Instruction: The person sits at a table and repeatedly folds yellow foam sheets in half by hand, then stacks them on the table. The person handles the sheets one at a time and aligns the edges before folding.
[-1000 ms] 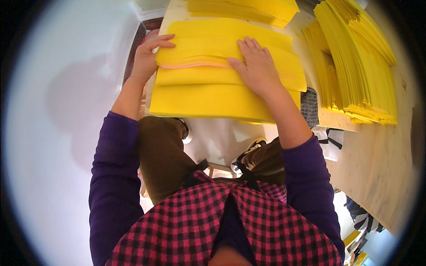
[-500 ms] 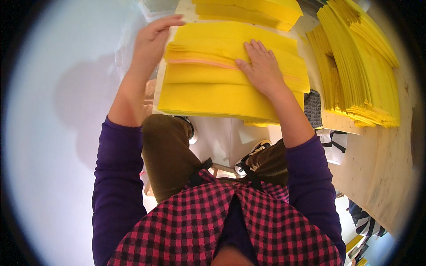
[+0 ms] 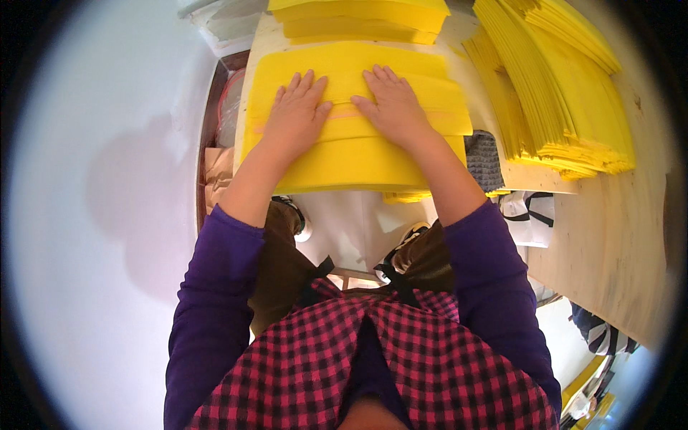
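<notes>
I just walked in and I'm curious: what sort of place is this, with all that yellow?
Probably a small workshop or packing room. Both hands, left hand and right hand, lie flat on a pile of yellow sheets; a bigger stack of yellow sheets rests on a plywood table.

yellow flat envelopes [image 3: 358, 154] centre, yellow stack [image 3: 566, 107] right

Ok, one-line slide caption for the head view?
Left hand and right hand press flat on a stack of yellow sheets, more yellow stacks alongside.
</notes>
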The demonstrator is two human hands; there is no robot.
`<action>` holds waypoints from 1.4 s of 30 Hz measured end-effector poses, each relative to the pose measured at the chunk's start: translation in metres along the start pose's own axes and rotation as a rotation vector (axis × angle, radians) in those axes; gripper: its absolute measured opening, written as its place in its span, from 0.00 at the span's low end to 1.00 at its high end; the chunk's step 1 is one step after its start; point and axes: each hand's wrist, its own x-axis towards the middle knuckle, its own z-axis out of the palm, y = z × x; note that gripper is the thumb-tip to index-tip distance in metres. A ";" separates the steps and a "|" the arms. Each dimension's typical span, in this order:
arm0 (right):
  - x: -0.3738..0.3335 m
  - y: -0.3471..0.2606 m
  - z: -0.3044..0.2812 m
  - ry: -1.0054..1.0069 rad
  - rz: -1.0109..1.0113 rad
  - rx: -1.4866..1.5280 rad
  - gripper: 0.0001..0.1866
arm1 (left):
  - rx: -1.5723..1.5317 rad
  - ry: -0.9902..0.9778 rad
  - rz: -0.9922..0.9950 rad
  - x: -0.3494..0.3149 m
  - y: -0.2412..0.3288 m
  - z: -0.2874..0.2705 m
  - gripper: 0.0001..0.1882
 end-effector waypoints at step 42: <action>-0.032 0.034 -0.017 -0.010 0.505 -0.142 0.46 | 0.121 -0.095 0.073 0.058 0.080 0.010 0.28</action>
